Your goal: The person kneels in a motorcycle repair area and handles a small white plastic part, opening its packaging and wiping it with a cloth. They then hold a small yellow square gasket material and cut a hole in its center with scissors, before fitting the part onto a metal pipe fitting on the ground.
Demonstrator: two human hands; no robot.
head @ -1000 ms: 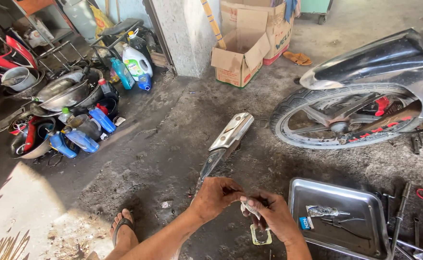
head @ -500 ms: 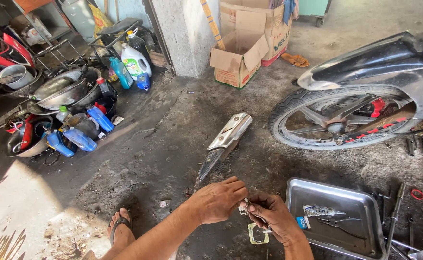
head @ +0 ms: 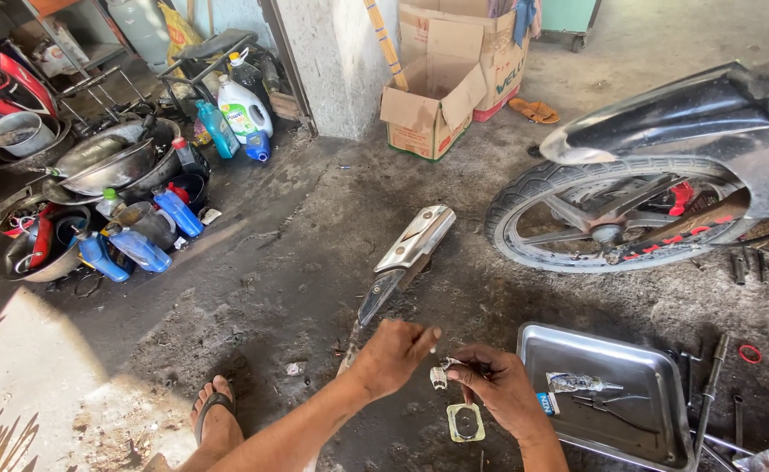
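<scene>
Right hand (head: 498, 385) pinches a small ribbed metal part (head: 439, 377) low over the oil-stained concrete floor (head: 271, 288). Left hand (head: 393, 354) loosely curled beside it, fingertip held to the part; anything gripped, cannot tell. Pale flat gasket (head: 466, 422) lies below. Dented steel tray (head: 612, 393) right; chrome exhaust heat shield (head: 410, 245) ahead.

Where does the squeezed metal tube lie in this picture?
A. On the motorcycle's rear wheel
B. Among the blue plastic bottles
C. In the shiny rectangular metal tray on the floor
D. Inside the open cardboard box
C: the squeezed metal tube lies in the shiny rectangular metal tray, on the floor beside the right hand.
</scene>
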